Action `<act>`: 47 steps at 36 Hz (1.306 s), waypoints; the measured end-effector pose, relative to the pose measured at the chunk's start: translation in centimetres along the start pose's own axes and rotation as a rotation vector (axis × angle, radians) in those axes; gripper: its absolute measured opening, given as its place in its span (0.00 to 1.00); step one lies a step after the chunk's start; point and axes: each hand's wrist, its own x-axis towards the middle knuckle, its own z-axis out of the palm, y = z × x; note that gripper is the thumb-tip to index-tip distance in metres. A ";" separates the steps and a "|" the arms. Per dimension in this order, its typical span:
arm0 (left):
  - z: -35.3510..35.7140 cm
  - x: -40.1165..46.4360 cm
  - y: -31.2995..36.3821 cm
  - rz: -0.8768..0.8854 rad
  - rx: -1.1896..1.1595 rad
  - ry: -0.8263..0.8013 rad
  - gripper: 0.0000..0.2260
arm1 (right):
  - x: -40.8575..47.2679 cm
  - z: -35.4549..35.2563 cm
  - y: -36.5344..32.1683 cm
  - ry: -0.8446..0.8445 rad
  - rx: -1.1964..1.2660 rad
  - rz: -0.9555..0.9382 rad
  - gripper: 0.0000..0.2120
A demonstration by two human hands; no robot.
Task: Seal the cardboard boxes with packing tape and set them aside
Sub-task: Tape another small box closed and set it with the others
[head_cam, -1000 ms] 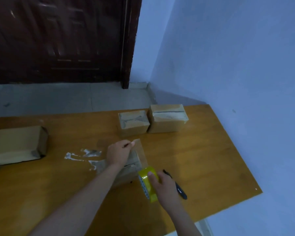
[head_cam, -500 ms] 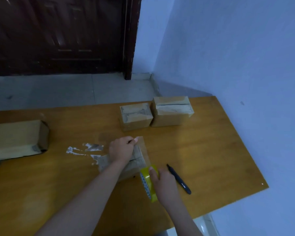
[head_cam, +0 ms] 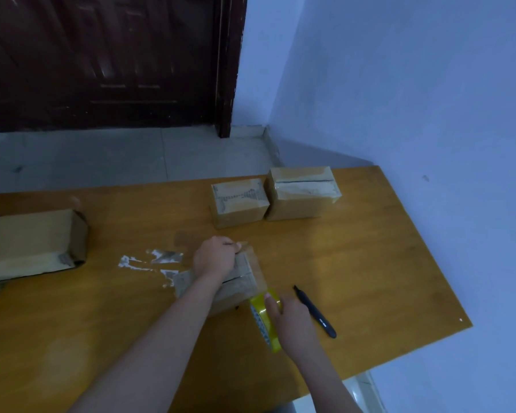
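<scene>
Fingers of the left hand pinch the tape's loose end onto the box mid-table, while the right hand grips the yellow roll; best keep that strip taut and centred over the seam

Orange-brown wooden tabletop, faint grain. Tan cardboard box under the hands, dark seam line across top, clear glossy strip over it. Yellow roll of packing tape, side face white with small dark print. Two tan taped boxes at the far edge: left one with grey smudged marks on top, right one with a dark slit line. Plain beige box far left. Black marker pen, tiny white lettering. White-grey tape scraps on table. Dark reddish-brown panelled door. Pale blue walls, grey floor.
</scene>
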 end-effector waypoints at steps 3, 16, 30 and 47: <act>-0.1 0.2 0.1 -0.016 -0.015 -0.026 0.10 | 0.0 0.1 0.5 -0.010 0.017 0.004 0.19; -0.1 0.6 0.0 -0.070 0.090 -0.123 0.11 | 0.1 2.2 1.6 -0.009 -0.012 0.023 0.18; 1.2 1.0 0.3 -0.051 0.337 -0.017 0.09 | 1.2 3.4 2.7 -0.053 0.083 0.060 0.16; 0.8 -3.3 -1.3 0.899 0.307 0.324 0.05 | -1.2 6.8 3.7 -0.009 0.432 -0.014 0.13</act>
